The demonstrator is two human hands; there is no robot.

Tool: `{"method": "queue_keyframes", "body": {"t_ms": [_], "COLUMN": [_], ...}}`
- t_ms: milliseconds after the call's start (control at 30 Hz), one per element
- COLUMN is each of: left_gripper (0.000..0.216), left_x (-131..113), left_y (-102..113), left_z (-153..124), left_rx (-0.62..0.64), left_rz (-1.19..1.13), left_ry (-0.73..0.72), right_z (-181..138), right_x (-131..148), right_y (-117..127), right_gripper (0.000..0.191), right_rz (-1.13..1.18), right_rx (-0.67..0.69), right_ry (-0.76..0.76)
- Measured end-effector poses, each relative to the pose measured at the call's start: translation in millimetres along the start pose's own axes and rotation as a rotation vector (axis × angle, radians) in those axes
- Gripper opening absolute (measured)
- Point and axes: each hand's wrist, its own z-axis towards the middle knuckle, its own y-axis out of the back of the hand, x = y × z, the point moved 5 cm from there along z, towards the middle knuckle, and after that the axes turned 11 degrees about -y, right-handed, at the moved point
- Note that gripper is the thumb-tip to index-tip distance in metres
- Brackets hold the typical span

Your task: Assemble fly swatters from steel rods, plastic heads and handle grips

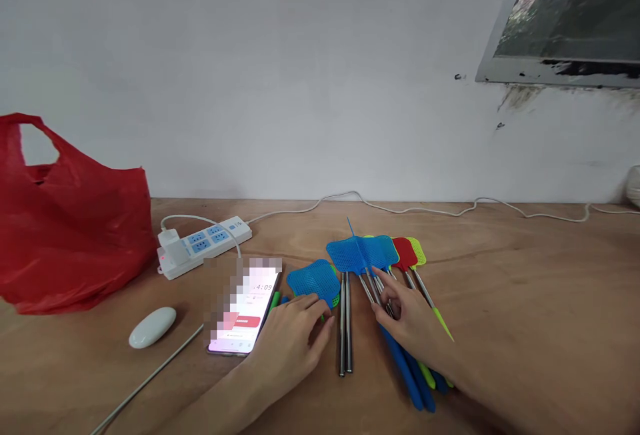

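Telescopic fly swatters with mesh heads and metal rods lie in front of me. My left hand [295,331] is bent over a blue swatter head [313,280], which has a green edge showing beneath it; the palm hides what lies under it. With thumb and index finger, my right hand [407,308] pinches the rod of a blue fly swatter [358,246] whose head is turned edge-on. Below it are more blue heads [343,255], a red swatter head [403,253] and a yellow-green head [417,251]. Blue handles [403,365] point towards me.
Two bare metal rods [345,328] lie between my hands. Left of them are a lit phone [250,308], a white power strip [210,241], a white oval object [153,327] and a red plastic bag [75,235]. A white cable [415,210] runs along the wall.
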Motion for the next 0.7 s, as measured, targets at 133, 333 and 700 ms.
{"method": "queue_keyframes", "body": {"t_ms": [133,333,700], "left_gripper": [0.023,0.021,0.022], "left_x": [0.6,-0.2,-0.8], "left_y": [-1.5,-3.0,-3.7], "left_z": [-0.1,0.5,-0.1], "left_rx": [0.014,0.02,0.028], "left_rz": [0.004,-0.002,0.004], "left_ry": [0.004,0.007,0.011], "right_z": [-3.1,-5.3,-4.6], "right_x": [6.4,11.1,10.0], "right_y": [0.6,-1.0,-7.2], "right_gripper": [0.049,0.032,0.021], "right_rz": [-0.117,-0.233,-0.184], "right_rx": [-0.043,-0.057,0.026], "right_ry": [0.037,0.091,0.072]}}
